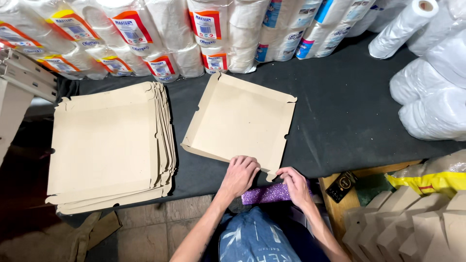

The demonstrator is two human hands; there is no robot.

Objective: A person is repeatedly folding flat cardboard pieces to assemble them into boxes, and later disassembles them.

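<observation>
A tan cardboard box blank (240,119) lies on the dark table (335,111) with its side flaps partly raised. My left hand (239,176) presses on its near edge, fingers curled over the flap. My right hand (294,186) pinches the near right corner of the same blank. A purple glittery strip (264,194) lies just under both hands at the table's near edge. To the left sits a stack of flat cardboard blanks (109,145).
Wrapped packs of paper rolls (160,34) line the back of the table. White plastic bag rolls (432,92) fill the right side. Folded cardboard boxes (407,223), a yellow bag (432,182) and a small black pack (341,186) sit at lower right. Flat boards (22,77) lean at far left.
</observation>
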